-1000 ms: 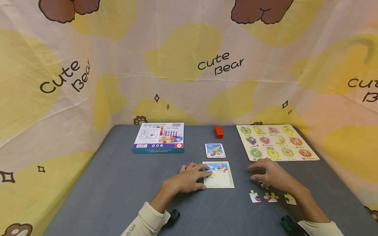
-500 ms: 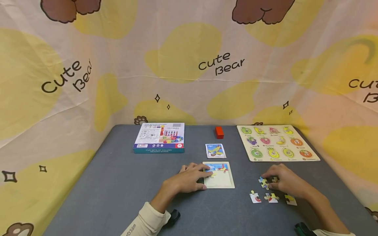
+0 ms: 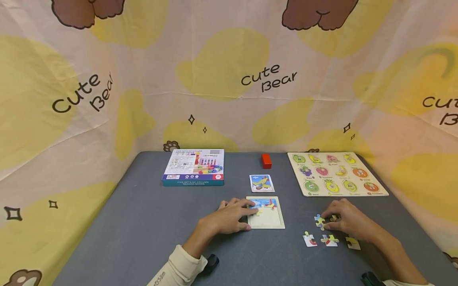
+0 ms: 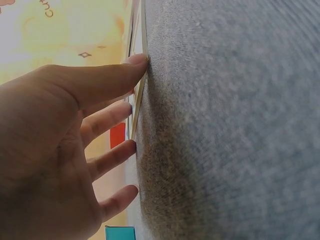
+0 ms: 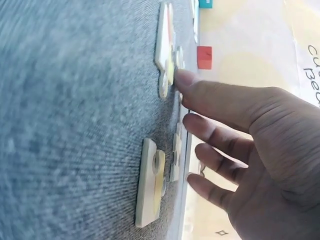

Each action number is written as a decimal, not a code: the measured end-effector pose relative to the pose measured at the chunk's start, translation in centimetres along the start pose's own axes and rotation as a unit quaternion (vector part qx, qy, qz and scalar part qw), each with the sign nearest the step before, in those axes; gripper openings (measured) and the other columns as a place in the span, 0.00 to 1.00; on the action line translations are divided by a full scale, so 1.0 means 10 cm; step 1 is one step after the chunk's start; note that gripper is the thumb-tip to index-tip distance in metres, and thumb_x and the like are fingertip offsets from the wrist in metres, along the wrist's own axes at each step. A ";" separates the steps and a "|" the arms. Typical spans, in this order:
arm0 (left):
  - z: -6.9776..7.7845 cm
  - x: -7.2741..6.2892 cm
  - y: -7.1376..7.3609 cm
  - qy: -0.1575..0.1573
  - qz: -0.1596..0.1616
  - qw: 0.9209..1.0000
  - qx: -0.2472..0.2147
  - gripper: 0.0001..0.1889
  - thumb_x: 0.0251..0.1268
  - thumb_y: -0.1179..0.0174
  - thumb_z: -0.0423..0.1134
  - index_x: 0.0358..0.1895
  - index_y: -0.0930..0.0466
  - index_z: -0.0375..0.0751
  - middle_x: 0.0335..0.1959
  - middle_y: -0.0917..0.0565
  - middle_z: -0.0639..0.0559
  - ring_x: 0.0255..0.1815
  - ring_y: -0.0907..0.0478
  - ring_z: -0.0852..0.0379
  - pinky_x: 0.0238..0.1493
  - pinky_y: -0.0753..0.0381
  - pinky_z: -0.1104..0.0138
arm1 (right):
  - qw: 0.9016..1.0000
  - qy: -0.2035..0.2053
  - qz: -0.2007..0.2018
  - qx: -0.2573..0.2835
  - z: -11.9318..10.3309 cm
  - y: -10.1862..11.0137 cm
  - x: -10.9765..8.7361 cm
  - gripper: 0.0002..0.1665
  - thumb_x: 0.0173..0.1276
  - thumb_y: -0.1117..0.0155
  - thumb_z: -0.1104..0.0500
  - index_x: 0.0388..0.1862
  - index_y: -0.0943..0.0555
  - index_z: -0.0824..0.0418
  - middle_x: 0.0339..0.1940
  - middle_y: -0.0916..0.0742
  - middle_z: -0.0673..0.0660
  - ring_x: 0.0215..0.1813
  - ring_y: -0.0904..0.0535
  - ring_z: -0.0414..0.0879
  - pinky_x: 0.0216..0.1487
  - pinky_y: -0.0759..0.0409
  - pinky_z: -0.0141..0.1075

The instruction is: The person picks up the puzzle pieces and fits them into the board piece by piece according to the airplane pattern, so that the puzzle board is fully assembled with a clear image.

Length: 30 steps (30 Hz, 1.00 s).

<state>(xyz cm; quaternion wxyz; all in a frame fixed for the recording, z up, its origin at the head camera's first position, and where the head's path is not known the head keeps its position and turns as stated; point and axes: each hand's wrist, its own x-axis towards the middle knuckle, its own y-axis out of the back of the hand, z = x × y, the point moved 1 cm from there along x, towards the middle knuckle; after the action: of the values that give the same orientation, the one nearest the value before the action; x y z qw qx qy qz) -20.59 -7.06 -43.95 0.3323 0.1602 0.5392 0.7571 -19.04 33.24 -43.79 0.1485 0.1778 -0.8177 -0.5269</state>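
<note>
One right grip [image 3: 348, 221] is pinching a probably light, stiff, blue-and-yellow puzzle piece [image 3: 319, 223], best held by its edges, on the desk [image 3: 161, 222] right of the tray [image 3: 271, 220] the loose-fingered left grip [image 3: 230, 216] is touching.

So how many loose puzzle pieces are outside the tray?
5 in view: a blue-yellow piece at the right hand, another piece partly covered by it and, lower in the head view, left piece, middle piece, right piece. More could be under the hand.
</note>
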 end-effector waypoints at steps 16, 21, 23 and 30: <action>-0.02 0.01 -0.01 0.008 0.001 1.000 -0.004 0.31 0.76 0.35 0.51 0.80 0.29 0.61 0.80 0.33 0.59 0.79 0.37 0.54 0.63 0.38 0.53 | 0.998 0.009 0.039 -0.042 -0.04 -0.07 0.05 0.10 0.58 0.16 0.46 0.33 0.10 0.44 0.33 0.17 0.36 0.41 0.31 0.36 0.43 0.31 0.39; 0.00 0.00 -0.01 0.005 0.001 1.000 -0.004 0.31 0.76 0.34 0.51 0.80 0.29 0.61 0.80 0.33 0.59 0.79 0.37 0.53 0.63 0.38 0.53 | 0.997 0.025 0.059 -0.045 -0.08 -0.09 0.08 0.10 0.56 0.14 0.47 0.32 0.10 0.45 0.31 0.18 0.34 0.41 0.29 0.35 0.45 0.29 0.40; 0.01 0.01 -0.02 0.003 0.002 1.000 -0.005 0.31 0.76 0.34 0.51 0.79 0.29 0.61 0.80 0.32 0.59 0.79 0.37 0.53 0.63 0.38 0.53 | 0.996 0.034 0.067 -0.049 -0.11 -0.09 0.11 0.11 0.55 0.14 0.48 0.32 0.10 0.45 0.32 0.18 0.34 0.42 0.29 0.36 0.46 0.28 0.40; 0.01 0.01 -0.01 0.008 0.005 1.000 -0.005 0.31 0.76 0.34 0.51 0.79 0.28 0.61 0.80 0.32 0.59 0.79 0.37 0.53 0.63 0.38 0.52 | 0.997 0.040 0.057 -0.035 -0.31 -0.13 0.30 0.10 0.58 0.16 0.46 0.32 0.10 0.43 0.36 0.15 0.36 0.44 0.28 0.39 0.47 0.27 0.41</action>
<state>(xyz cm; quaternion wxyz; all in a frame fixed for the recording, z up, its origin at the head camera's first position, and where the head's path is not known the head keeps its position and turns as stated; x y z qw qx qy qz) -20.55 -6.90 -44.05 0.3252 0.1557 0.5373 0.7624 -20.24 28.90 -43.58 0.2173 0.1466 -0.8010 -0.5381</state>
